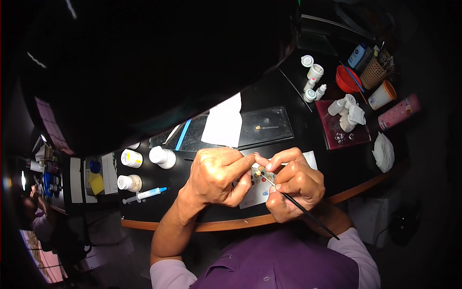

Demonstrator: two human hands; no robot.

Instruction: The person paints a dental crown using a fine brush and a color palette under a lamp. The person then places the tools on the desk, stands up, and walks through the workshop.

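Observation:
My right hand (296, 185) grips a thin brush (308, 213) with a black handle, which slants down to the lower right. Its slim front end reaches up-left toward the fingertips of my left hand (216, 176). Those fingertips are pinched together around something too small to name; a tiny pale yellowish bit (258, 172) shows beside them. Both hands nearly meet at the fingers. Beneath them lies a white card (251, 199) with several coloured round spots, partly covered by my hands.
White jars (162, 157) and a syringe (151, 193) stand or lie left. Ahead are a white paper (224, 120) and dark slab (284, 115). Rightward sit a dark red tray (332, 139) with bottles, a red bowl (347, 79) and crumpled tissue (383, 153). Another person works far left.

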